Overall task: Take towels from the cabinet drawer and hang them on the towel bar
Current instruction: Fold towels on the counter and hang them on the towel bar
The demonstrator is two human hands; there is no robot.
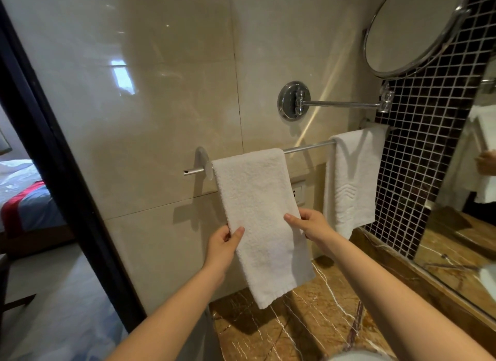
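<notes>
White hand towel (257, 213) draped over the left end of the towel bar (308, 147), long axis vertical; left hand (224, 242) and right hand (311, 223) pinch its opposite side edges (second towel (351, 180) hangs rightward).

Bar (308, 147) is mostly taken: left towel (257, 199) covers the left half, right towel (351, 178) the far end, w/ only a short bare bit btw them. Mirror arm (343, 104) runs along the wall (161, 92) just above that gap, so tight overhead. Counter (308, 328) sits below both towels, no room to go lower there. Black frame (53, 156) shuts off the left side; wall's right behind the bar.
</notes>
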